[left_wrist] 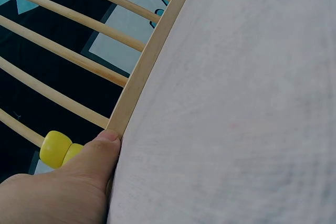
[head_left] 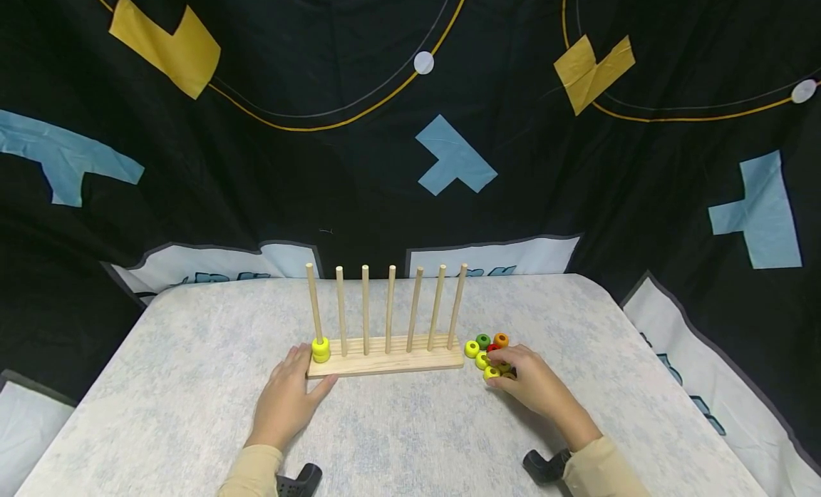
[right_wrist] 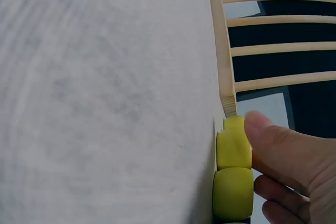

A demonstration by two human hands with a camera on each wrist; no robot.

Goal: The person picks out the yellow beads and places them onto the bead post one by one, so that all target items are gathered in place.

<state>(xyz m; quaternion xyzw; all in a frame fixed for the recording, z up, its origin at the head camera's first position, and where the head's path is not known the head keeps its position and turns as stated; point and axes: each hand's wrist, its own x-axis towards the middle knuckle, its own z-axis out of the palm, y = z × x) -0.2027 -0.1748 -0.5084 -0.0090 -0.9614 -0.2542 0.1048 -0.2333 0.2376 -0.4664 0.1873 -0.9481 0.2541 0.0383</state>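
Seemingly, the wide left hand [head_left: 287, 399] steadies the rack [head_left: 391, 363] mid-frame, while the narrow right hand [head_left: 531, 383] touches beads [head_left: 472, 349] just right, any pinch unclear.

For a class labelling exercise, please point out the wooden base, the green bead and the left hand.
Wooden base [head_left: 378, 362], head view: bare top, before the pegs.
Green bead [head_left: 483, 345], head view: side below its hole.
Left hand [head_left: 285, 398], head view: back of the hand.
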